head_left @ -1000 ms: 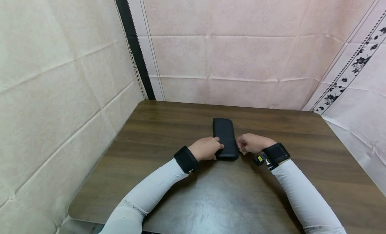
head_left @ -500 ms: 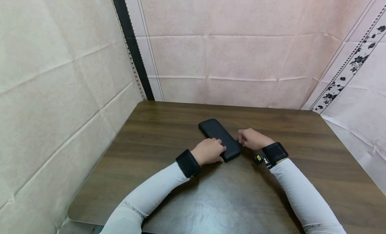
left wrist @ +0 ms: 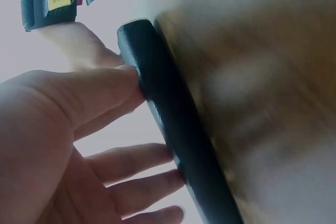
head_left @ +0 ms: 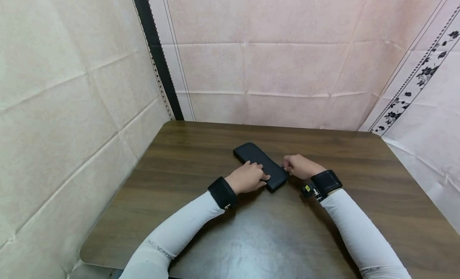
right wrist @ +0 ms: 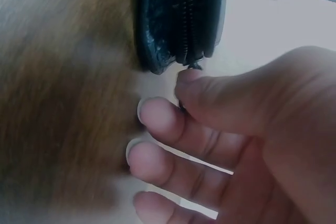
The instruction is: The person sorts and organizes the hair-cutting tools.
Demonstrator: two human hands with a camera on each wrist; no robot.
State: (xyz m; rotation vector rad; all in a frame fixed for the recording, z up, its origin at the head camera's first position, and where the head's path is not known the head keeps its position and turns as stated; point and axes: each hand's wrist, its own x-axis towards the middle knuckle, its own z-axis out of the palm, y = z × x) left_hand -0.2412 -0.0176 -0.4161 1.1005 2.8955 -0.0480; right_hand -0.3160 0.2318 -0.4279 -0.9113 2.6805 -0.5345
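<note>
A black zip-around wallet (head_left: 254,154) lies slanted on the wooden table, its far end toward the left. My left hand (head_left: 247,177) presses on its near left part; in the left wrist view the thumb and fairly straight fingertips touch the wallet's (left wrist: 173,114) face. At the wallet's right corner, my right hand (head_left: 302,166) pinches the zipper pull (right wrist: 194,67) between thumb and index finger, most of the pull hidden by them. The zipper (right wrist: 186,14) teeth run along the wallet's side in the right wrist view, meeting at the slider.
The brown wooden table (head_left: 201,151) has rounded corners. Pale cloth (head_left: 287,67) hangs behind it and on both sides, with a dark strip (head_left: 158,51) at the back left. Black bands with small cameras (head_left: 327,182) sit on the wrists.
The wallet has turned counterclockwise, its far end swinging left. My right hand has moved slightly up at its corner, and the left hand's fingers have spread a little on top.
</note>
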